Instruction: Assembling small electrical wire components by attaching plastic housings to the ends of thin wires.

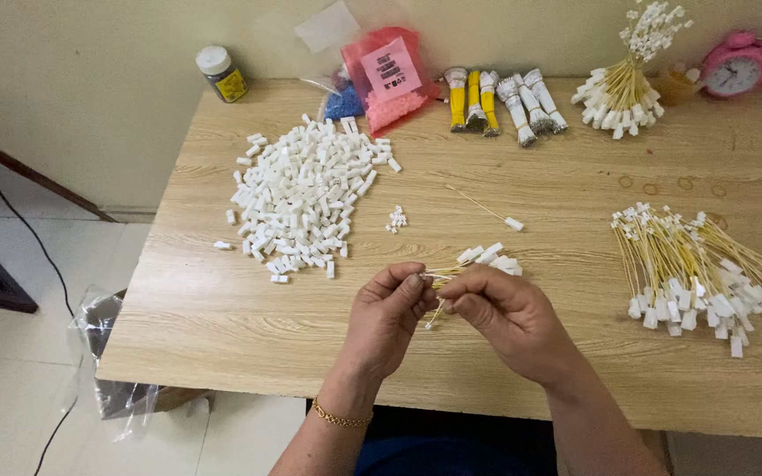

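Head view: nearest, the left hand (387, 316) and right hand (503, 310) meet above the table (222, 326), each grip pinched narrow on a small bunch of yellow wires (474, 262) tipped with white connectors. Judging by the piles, much is done: a finished heap of wired connectors (707, 273) lies right. A large pile of loose white connectors (306, 198) remains, beyond it tied wire bundles (504, 99).
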